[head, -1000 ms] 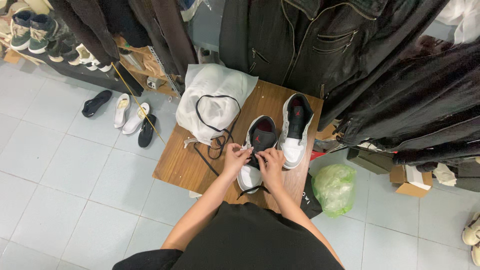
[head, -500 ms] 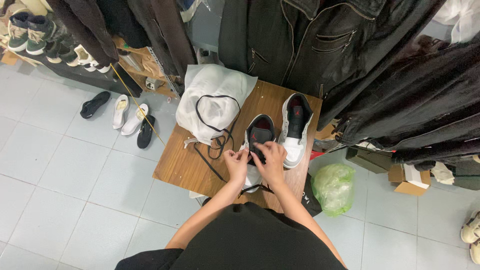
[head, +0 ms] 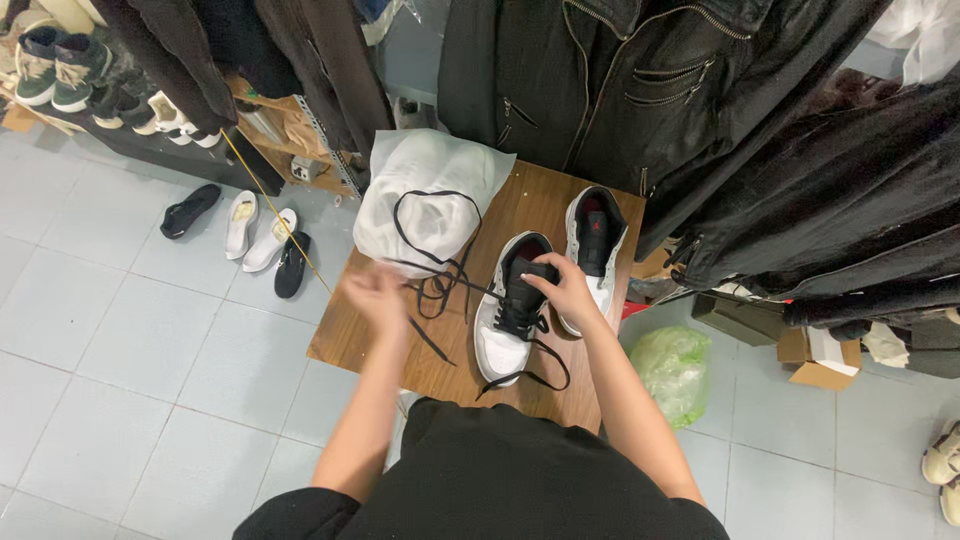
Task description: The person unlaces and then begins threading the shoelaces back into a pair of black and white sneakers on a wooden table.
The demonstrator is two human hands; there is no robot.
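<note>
Wooden table (head: 560, 205), sneaker (head: 510, 325) under right hand (head: 566, 292)

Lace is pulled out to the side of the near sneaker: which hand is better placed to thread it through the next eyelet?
Probably the left hand: it appears to have the black lace drawn out sideways, though it is blurred. The right hand rests on the near sneaker at its collar, steadying it on the wooden table.

right hand (head: 568, 290) grips collar of near sneaker (head: 512, 318) | left hand (head: 378, 292) blurred, pulling black lace (head: 440, 288) leftward | second sneaker (head: 592, 238) just right, farther back | white bag (head: 425, 195) at far left of wooden worktop (head: 350, 335) | dark jackets (head: 640, 90) hang beyond
</note>
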